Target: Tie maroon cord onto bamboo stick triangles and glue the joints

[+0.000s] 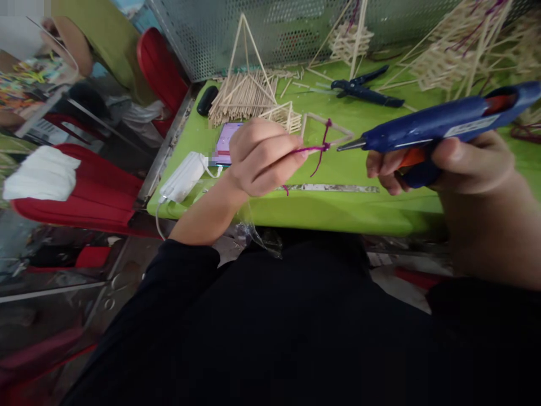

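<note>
My left hand (268, 158) is closed in a pinch on a small wooden stick frame (333, 131) with purple string (325, 138) tied around it. In my right hand (473, 163) is a blue glue gun (422, 125), the fingers wrapped round its handle near the orange trigger. Its metal nozzle points left, close to the knotted corner of the frame; whether they touch is not clear. The loose ends of the string hang below the knot. Both hands are above a green-covered table (338, 211).
Behind my left hand are a phone (226, 141), a white power bank (183, 176), a pile of sticks (240, 93) and a stick pyramid (244, 51). Dark pliers (366, 90) and more stick structures (448, 62) lie farther back. Red chairs (80, 192) and another person (105, 45) are at left.
</note>
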A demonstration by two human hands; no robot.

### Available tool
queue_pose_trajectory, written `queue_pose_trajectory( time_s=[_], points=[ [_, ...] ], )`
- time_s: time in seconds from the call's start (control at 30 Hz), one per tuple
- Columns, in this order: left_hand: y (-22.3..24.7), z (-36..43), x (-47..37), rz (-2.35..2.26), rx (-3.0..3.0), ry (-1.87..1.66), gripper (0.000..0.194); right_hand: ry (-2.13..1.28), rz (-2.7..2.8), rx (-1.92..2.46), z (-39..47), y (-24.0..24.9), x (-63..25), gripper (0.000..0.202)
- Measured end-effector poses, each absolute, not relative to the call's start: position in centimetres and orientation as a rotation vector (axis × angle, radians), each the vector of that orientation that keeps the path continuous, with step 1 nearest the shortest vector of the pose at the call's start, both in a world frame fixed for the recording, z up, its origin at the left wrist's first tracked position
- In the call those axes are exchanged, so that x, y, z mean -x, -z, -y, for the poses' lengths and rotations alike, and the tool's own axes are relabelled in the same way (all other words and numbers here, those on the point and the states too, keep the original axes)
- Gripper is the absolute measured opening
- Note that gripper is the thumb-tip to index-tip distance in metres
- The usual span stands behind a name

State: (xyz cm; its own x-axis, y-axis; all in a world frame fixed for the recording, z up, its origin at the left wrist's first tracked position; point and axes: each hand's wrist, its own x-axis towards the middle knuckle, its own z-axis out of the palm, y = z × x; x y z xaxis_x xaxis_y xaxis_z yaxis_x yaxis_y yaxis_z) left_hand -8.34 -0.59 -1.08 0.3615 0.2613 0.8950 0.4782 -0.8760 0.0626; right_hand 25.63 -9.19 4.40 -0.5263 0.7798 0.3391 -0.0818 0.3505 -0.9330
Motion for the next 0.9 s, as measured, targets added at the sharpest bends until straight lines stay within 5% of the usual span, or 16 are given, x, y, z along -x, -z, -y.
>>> queue_pose_trajectory(
  time_s=[0.1,0.23,0.33,0.43,0.53,0.77,0.9],
  points=[
    [-1.3,-1.1,6.8,-0.242,1.866,1.771,0.016,-1.294,1.712,0.613,8.6,-4.3,-25.4,0.057],
    [-3.1,-1.4,6.5,0.079,1.695,1.959,0.017,-1.237,1.495,0.769,6.4,-3.5,-24.9,0.075],
    [-1.6,-2.1,8.0,0.374,1.769,1.989,0.029,-1.029,1.268,0.844,3.7,-2.2,-25.4,0.060],
    [1.1,-3.9,9.7,0.791,1.920,1.834,0.063,-0.812,1.025,1.084,0.3,-0.1,-26.9,0.036],
    [2.7,-5.1,10.4,0.839,2.130,1.808,0.062,-0.783,0.885,1.283,-3.3,2.4,-28.6,0.020],
    [1.9,-3.8,9.1,0.668,2.320,1.856,0.050,-0.904,1.006,1.469,-7.4,7.2,-30.2,0.026],
    [1.6,-3.4,8.7,0.706,2.470,1.880,0.055,-0.798,1.224,1.217,-7.3,8.5,-31.1,0.048]
  ],
)
